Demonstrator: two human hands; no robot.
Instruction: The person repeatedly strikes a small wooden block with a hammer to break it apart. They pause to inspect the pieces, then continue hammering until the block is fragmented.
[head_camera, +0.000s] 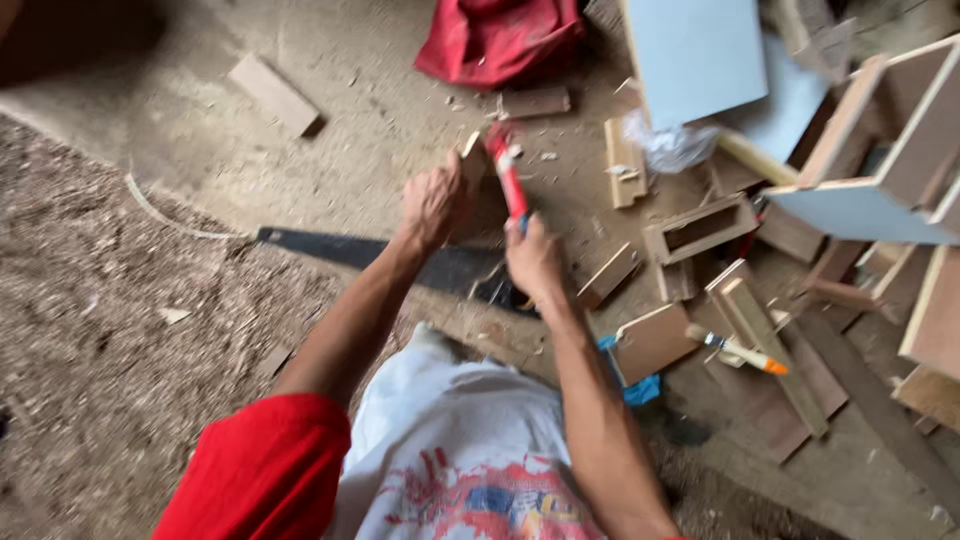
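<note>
Head view, looking straight down at a dusty floor. Left hand (432, 205) is fisted around a small wood block (472, 158), fingers wrapped tight on it, held above the floor. Right hand (535, 262) is closed on the lower end of a red tube (507, 175); the tube runs up and slightly left, with its whitish tip just beside the block's upper edge. Contact between tip and block: cannot tell, too blurred.

Under both hands lies a saw (350, 250), dark blade flat on the floor and running left, its handle end hidden below the right wrist.

Right of the hands: an open wood frame (700, 228), loose strips and offcuts, a brush (735, 351) with an orange handle tip lying on a board. A blue rag (640, 388) shows beside the right forearm. Far right: pale blue-faced panels and a box carcass (880, 150). At the top sits a red bag (495, 38), and at upper left a lone wood scrap (275, 95). Sawdust (100, 300) lies thick over the left half of the floor.

Person wears a red sleeve and a white printed shirt.
</note>
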